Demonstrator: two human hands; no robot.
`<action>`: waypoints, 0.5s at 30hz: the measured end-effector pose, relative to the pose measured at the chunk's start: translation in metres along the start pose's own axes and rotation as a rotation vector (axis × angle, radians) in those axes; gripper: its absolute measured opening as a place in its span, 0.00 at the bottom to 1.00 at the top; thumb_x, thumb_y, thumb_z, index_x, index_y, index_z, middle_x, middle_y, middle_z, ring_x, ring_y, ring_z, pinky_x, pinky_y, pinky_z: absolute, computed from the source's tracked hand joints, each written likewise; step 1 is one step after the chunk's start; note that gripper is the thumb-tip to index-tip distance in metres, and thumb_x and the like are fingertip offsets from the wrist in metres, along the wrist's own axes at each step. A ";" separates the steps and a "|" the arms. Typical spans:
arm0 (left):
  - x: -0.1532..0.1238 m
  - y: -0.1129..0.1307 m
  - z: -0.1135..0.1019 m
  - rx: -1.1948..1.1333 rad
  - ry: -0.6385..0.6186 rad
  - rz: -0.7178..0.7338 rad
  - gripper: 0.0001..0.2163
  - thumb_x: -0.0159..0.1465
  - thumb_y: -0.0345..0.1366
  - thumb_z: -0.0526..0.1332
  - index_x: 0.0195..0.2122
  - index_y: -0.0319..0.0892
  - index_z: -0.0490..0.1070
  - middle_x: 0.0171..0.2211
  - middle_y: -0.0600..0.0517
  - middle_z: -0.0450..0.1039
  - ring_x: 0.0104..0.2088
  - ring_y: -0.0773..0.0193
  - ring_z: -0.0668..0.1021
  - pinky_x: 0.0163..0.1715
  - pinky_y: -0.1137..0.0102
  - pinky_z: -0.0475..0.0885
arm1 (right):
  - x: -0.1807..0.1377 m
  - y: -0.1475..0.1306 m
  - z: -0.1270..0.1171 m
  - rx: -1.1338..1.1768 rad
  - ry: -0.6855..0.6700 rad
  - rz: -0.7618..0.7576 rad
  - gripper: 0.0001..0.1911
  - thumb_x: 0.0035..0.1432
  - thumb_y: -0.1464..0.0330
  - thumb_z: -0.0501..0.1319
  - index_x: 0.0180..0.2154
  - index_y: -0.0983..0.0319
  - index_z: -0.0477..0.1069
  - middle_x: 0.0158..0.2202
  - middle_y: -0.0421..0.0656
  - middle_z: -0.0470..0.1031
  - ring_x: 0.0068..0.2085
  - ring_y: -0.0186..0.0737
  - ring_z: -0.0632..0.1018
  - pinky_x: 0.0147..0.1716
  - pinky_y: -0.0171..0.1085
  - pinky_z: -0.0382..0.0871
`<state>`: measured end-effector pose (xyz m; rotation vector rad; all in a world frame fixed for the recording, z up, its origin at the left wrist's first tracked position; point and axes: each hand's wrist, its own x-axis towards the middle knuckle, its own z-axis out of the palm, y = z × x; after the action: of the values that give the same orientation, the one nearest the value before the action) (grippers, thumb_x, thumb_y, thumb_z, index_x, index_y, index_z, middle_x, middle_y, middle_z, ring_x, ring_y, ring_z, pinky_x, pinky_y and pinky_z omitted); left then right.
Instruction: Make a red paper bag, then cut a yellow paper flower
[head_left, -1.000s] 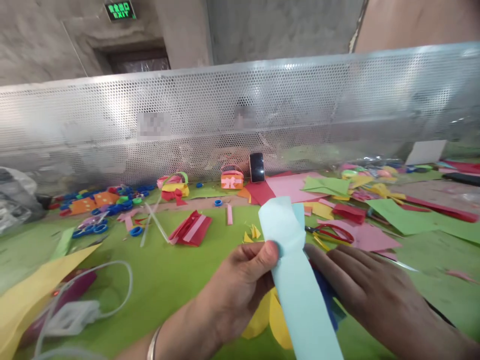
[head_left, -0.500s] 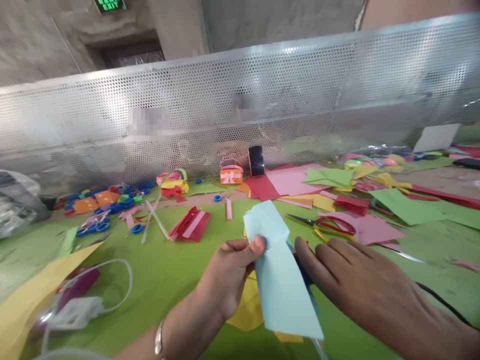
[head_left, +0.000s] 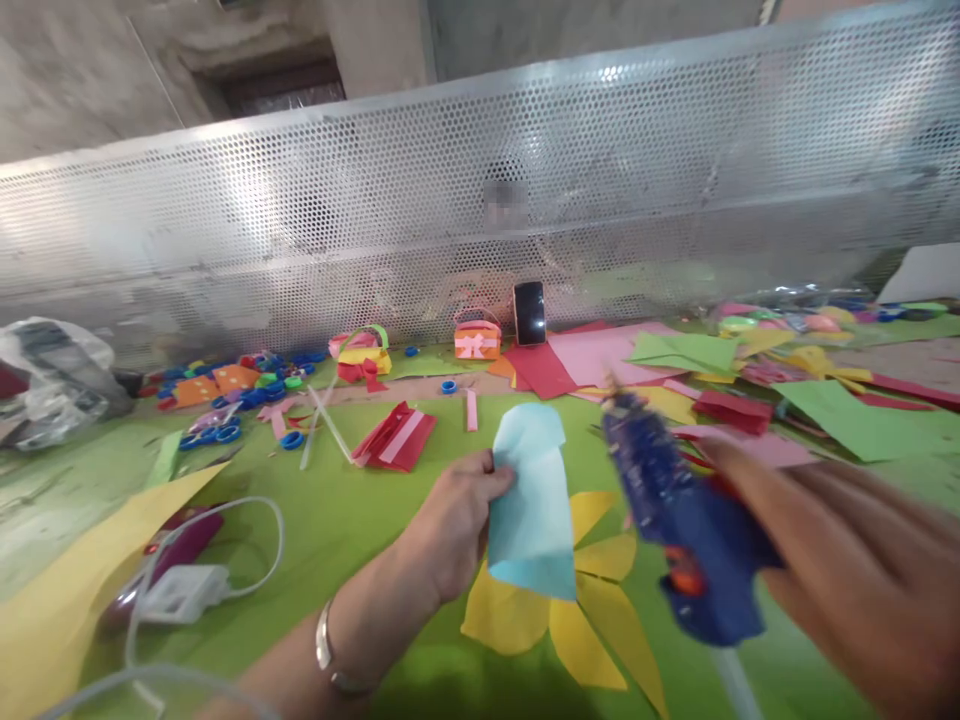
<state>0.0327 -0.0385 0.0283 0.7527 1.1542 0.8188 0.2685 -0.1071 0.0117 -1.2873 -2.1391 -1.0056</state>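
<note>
My left hand pinches a folded piece of light blue paper between thumb and fingers, holding it upright above the green table covering. To the right, my right hand, blurred by motion, grips a dark blue hot glue gun. The gun's nozzle points up and away, and a clear glue stick protrudes from its rear end. Its grip is partly hidden. Below the blue paper lie yellow paper petals arranged like a flower, partly covered by the paper.
A folded red paper piece lies left of centre. Small paper baskets and a phone stand by the perforated metal panel. Coloured sheets spread at the right. A white cable and plug lie at the left.
My right hand has drawn the glue gun away from the blue paper to the right, bringing the gun into full view. The paper, still in my left hand, has turned, uncovering more yellow petals.
</note>
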 end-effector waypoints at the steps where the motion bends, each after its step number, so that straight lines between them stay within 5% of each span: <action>1: -0.002 0.000 0.001 0.012 -0.056 -0.018 0.04 0.56 0.27 0.57 0.30 0.40 0.70 0.23 0.53 0.74 0.22 0.66 0.75 0.24 0.72 0.70 | 0.003 -0.007 0.000 -0.015 0.009 -0.083 0.21 0.62 0.77 0.43 0.55 0.68 0.58 0.34 0.51 0.75 0.35 0.49 0.74 0.31 0.42 0.63; 6: -0.014 0.004 -0.006 -0.059 -0.302 0.013 0.09 0.51 0.29 0.62 0.34 0.38 0.73 0.26 0.49 0.75 0.26 0.63 0.77 0.31 0.69 0.71 | 0.024 -0.029 0.007 -0.140 0.052 -0.174 0.17 0.60 0.83 0.41 0.44 0.71 0.65 0.21 0.43 0.71 0.22 0.41 0.70 0.25 0.39 0.56; 12: -0.028 0.008 -0.024 -0.171 -0.581 0.221 0.26 0.45 0.27 0.62 0.48 0.39 0.71 0.46 0.45 0.73 0.47 0.53 0.74 0.48 0.65 0.67 | 0.014 -0.028 0.017 -0.082 -0.022 -0.201 0.20 0.60 0.84 0.41 0.49 0.71 0.63 0.23 0.41 0.70 0.24 0.42 0.71 0.27 0.41 0.55; 15: -0.035 0.002 -0.018 -0.093 -0.605 0.280 0.28 0.48 0.26 0.64 0.53 0.42 0.67 0.52 0.46 0.69 0.52 0.54 0.70 0.52 0.65 0.63 | 0.012 -0.031 0.017 -0.053 -0.013 -0.204 0.20 0.61 0.83 0.41 0.49 0.72 0.63 0.23 0.40 0.70 0.25 0.41 0.71 0.28 0.41 0.55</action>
<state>0.0078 -0.0654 0.0424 1.0102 0.4727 0.7913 0.2351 -0.0964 -0.0018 -1.1185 -2.3034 -1.1442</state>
